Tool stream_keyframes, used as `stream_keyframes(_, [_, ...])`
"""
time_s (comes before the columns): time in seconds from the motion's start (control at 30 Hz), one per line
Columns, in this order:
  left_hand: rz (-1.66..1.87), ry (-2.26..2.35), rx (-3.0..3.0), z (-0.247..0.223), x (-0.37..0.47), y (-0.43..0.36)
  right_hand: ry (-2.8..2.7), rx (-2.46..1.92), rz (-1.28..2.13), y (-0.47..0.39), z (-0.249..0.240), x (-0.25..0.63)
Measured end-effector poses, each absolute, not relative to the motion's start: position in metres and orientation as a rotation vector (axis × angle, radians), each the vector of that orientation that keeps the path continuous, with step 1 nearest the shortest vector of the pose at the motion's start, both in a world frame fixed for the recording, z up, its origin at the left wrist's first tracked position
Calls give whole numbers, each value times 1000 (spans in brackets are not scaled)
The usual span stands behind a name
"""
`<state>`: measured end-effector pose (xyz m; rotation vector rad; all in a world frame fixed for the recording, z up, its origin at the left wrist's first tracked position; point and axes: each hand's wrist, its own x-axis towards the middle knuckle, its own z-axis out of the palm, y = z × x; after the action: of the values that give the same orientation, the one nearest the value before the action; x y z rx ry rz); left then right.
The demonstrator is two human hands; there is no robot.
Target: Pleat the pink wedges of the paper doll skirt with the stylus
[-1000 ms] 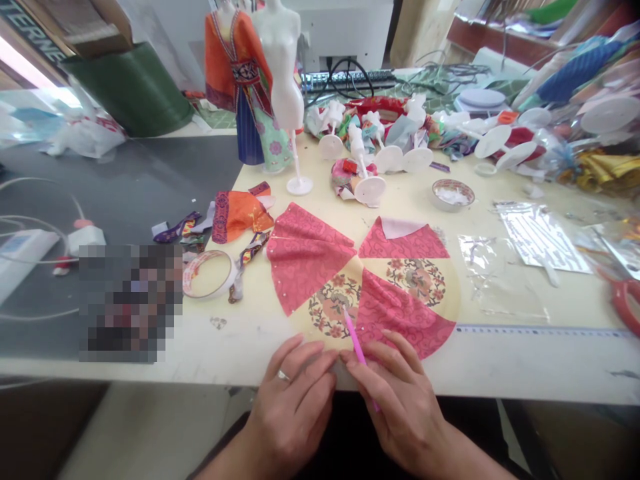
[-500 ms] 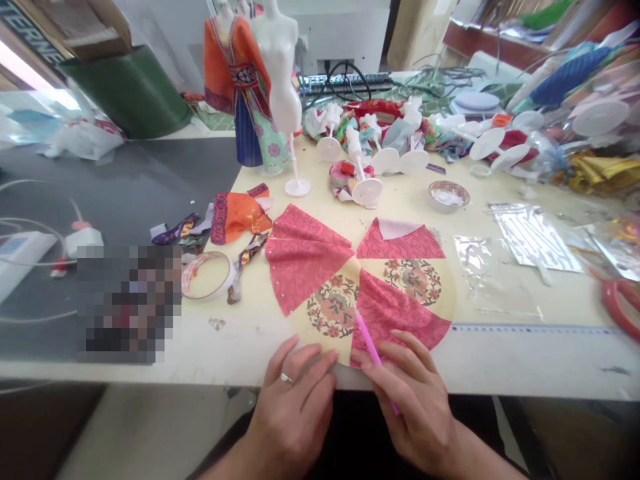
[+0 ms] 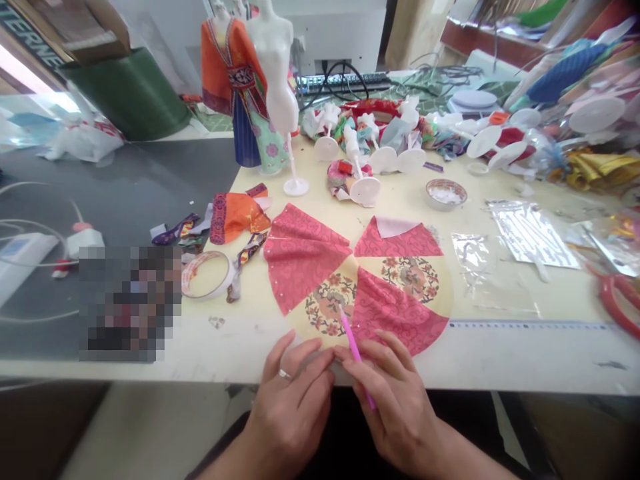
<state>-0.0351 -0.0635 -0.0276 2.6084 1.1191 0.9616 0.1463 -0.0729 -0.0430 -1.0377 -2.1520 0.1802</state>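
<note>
A round cloth piece (image 3: pixel 310 267) of pink and cream wedges lies on the table, its cream parts printed with flower medallions. My right hand (image 3: pixel 395 393) is closed around a pink pen-like tool (image 3: pixel 351 339), whose tip points up over the lower medallion. At the cloth's lower edge my left hand (image 3: pixel 295 393), with a ring on one finger, has its fingers bent and its fingertips near those of my right hand. Whether the left fingertips pinch the cloth's edge is too small to tell.
A tape roll (image 3: pixel 207 275) and orange cloth scraps (image 3: pixel 235 217) lie left. Behind stand a dressed figure (image 3: pixel 240 87) and a white mannequin (image 3: pixel 277 80). A small bowl (image 3: pixel 447 195), a ruler (image 3: pixel 530 326) and red-handled scissors (image 3: pixel 620 300) are on the right.
My right hand has moved left with the pink tool, bringing its fingers close to my left fingertips. The tool's tip now lies over the lower medallion. My left hand has barely moved.
</note>
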Motion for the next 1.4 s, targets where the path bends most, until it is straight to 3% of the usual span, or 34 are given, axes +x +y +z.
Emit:
stream_keyframes(0.3, [1042, 1149, 2582, -27, -39, -61, -2238, -1036, 105, -78, -49, 149])
stream_keyframes(0.7, [994, 1122, 2626, -28, -40, -61, -2046, -1026, 317, -75, -47, 158])
stream_keyframes(1.4, [1027, 956, 2721, -31, -37, -61, -2304, -957, 62, -77, -47, 162])
